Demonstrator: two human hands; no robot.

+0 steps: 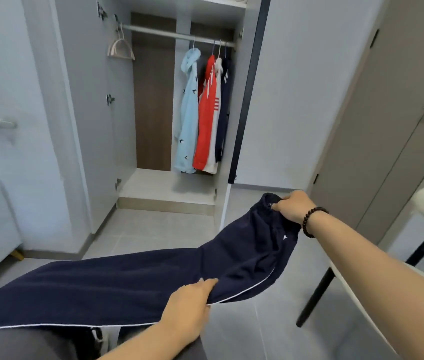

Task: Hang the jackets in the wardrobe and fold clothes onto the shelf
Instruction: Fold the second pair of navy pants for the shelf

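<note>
Navy trousers (132, 279) gripped in both hands (294, 207), above grey tiled floor (158, 229), open wardrobe (96, 100) ahead.

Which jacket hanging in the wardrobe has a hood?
The light blue jacket, the leftmost one on the rail. Its hood shows at the top, and it has small dark prints; the red and white jacket beside it shows no hood.

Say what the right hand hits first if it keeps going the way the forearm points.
Probably the right edge of the open wardrobe, near its base; right hand grips the navy trousers. Depth unclear.
</note>
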